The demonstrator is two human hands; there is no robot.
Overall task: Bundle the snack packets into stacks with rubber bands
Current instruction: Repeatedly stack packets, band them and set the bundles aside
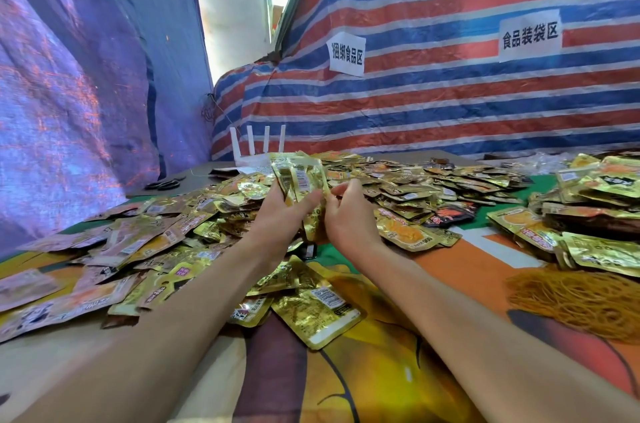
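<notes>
Gold packets (300, 177) in left hand (278, 216)

I see a gold packet stack (300, 178) upright at ctr, loose packets (166, 242) strewn flat around; tan rubber bands (581, 298) heaped far rt.

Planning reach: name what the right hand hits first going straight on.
The packet stack held by the left hand; the right hand has its fingertips seemingly already at its edge, though depth is unclear.

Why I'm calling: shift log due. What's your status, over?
Left hand grips small stack of shiny gold foil snack packets; right hand pinches its edge. No band seen on it. Tan rubber band heap lies right, reach unobstructed.
</notes>
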